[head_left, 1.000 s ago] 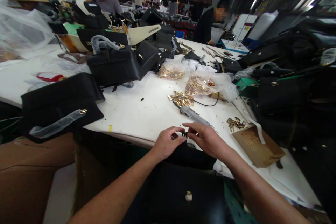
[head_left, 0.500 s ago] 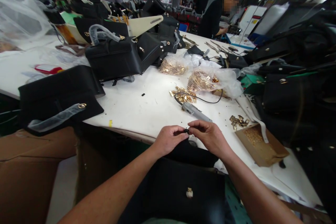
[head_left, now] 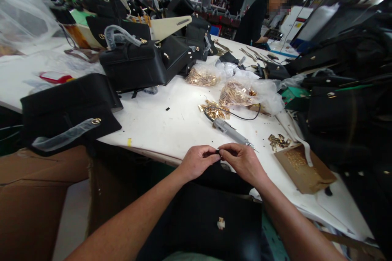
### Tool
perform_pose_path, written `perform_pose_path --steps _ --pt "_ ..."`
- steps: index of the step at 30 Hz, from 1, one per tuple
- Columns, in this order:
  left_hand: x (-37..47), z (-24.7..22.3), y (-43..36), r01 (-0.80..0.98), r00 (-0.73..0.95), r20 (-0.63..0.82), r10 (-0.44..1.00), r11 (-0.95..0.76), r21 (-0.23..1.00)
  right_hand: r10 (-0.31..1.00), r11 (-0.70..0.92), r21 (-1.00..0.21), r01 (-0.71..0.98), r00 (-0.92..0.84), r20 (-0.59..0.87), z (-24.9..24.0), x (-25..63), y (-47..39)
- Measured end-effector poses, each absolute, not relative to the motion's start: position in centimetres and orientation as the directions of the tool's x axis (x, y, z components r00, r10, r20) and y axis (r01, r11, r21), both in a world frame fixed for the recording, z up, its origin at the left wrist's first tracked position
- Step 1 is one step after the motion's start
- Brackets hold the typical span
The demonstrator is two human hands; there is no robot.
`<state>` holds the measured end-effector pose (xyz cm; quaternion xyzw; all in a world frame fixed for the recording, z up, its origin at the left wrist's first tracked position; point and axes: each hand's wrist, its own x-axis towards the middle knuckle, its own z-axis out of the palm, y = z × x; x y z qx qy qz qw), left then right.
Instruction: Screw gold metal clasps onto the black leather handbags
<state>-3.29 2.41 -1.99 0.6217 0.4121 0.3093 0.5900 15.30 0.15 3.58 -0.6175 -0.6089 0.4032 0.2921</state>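
Both hands meet just past the table's near edge, fingertips pinched on a small black piece (head_left: 217,151). My left hand (head_left: 199,162) grips it from the left, my right hand (head_left: 240,160) from the right. Below them a black bag (head_left: 211,216) with a small metal clasp (head_left: 221,223) lies at my lap. Beyond my right hand, a grey electric screwdriver (head_left: 231,131) rests on the white table (head_left: 153,126), its cord looping around. Behind it lies a pile of gold metal pieces (head_left: 216,110).
Clear bags of gold parts (head_left: 235,91) stand mid-table. An open cardboard box (head_left: 306,171) of small parts is at the right. Black handbags (head_left: 131,67) sit at the left; a large carton (head_left: 39,187) is below. A person in black (head_left: 252,18) works across the table.
My right fingers have closed in and lowered beside my left fingertips, uncovering the screwdriver's tip. The person in black has shifted slightly right.
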Motion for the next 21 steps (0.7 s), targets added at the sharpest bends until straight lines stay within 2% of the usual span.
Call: perform_pose_path --steps 5,11,21 --pt "-3.4 -1.8 2.4 0.167 0.488 -0.119 0.865 0.041 0.985 0.985 -0.068 -0.847 0.528 -0.101 -0.142 3.7 15.3 0.1" --pt "-3.0 -1.7 2.5 0.061 0.479 -0.167 0.862 0.158 0.986 0.989 -0.048 -0.834 0.550 -0.093 -0.118 3.4 15.2 0.0" --pt "-2.2 -1.9 2.7 0.126 0.419 -0.223 0.880 0.187 0.974 0.991 -0.075 -0.824 0.562 -0.053 -0.127 3.1 14.9 0.1"
